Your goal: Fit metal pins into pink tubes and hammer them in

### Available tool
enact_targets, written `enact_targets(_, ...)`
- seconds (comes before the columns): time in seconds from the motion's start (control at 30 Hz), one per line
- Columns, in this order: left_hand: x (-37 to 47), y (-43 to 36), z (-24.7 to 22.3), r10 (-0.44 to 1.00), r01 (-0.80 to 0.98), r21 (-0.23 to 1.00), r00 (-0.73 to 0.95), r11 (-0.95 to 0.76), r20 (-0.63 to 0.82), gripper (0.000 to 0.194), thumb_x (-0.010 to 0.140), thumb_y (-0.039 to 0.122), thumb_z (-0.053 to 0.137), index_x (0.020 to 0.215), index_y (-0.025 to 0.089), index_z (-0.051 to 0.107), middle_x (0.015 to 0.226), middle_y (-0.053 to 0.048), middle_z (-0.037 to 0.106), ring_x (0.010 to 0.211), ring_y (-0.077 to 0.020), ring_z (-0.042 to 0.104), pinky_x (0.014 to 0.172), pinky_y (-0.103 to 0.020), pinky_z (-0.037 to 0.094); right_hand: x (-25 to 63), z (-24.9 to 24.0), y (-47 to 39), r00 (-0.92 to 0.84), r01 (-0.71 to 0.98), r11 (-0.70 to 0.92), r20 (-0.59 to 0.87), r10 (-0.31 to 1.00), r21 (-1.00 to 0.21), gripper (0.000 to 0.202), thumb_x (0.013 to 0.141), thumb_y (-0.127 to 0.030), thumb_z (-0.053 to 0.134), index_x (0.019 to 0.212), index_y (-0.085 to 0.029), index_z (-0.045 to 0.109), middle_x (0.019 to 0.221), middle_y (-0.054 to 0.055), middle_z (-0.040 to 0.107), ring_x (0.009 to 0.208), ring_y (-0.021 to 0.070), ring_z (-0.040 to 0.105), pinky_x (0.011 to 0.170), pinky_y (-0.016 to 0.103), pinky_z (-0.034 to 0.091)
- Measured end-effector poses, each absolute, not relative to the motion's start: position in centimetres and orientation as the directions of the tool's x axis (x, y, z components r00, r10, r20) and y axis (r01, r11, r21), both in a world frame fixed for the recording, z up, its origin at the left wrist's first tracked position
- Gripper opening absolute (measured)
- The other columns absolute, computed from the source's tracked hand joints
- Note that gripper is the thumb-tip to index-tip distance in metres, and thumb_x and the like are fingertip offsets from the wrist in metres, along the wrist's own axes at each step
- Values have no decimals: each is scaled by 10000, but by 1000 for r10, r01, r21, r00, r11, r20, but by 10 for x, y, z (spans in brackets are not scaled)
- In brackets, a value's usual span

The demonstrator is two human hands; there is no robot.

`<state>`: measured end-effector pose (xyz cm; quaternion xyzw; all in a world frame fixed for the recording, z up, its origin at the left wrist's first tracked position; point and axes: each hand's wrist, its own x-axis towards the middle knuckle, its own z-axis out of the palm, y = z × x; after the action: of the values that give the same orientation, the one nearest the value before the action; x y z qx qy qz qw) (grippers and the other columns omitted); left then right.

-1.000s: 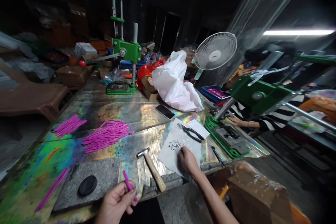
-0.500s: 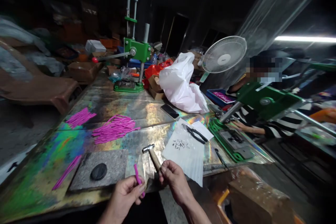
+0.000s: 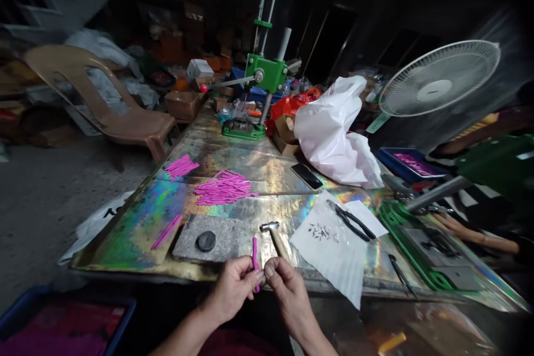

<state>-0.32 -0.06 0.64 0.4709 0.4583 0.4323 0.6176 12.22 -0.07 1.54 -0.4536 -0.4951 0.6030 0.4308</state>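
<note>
My left hand (image 3: 233,286) pinches a short magenta cord (image 3: 255,249), which stands up between thumb and fingers. Close against it, the fingertips of my right hand (image 3: 290,292) are pressed together; whatever they hold is too small to make out. Just beyond my hands lies a ball-peen hammer (image 3: 278,240) with a wooden handle. To its left, a grey stone slab (image 3: 231,239) carries a round black disc (image 3: 206,241). On the right, a sheet of white paper (image 3: 342,270) bears several small metal pieces (image 3: 323,232) and black-handled pliers (image 3: 352,221).
Magenta cords lie in a large pile (image 3: 225,188) and a smaller one (image 3: 181,166). A green hand press (image 3: 267,72), phone (image 3: 307,176) and white bag (image 3: 334,122) stand farther back. At right are another press (image 3: 434,283), a fan (image 3: 438,89) and a co-worker's arm (image 3: 479,233).
The view has swung left, so things sit farther right. My hands have come together, the right fingertips now at the cord in my left hand. The right hand is off the hammer's handle end.
</note>
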Motion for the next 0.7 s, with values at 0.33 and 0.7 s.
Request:
enact_targets(0.33, -6, 1, 9, 963, -288, 922, 151, 258, -222, 238, 667, 348, 613, 645, 114, 572, 523, 8, 558, 423, -67, 476, 446, -183, 373, 123, 14, -2, -220, -2, -206, -200, 955, -979, 326, 734, -467, 495, 595, -187, 404, 556, -51, 355, 529, 97, 293, 502, 226, 248)
enact_targets(0.7, -6, 4, 15, 943, -552, 778, 51, 301, -329, 217, 594, 280, 702, 668, 127, 567, 566, 17, 605, 476, -68, 521, 487, -173, 426, 112, -8, -8, -196, -266, -382, -338, 921, -885, 335, 684, -466, 572, 581, -185, 421, 480, -68, 357, 457, 77, 244, 455, 223, 167)
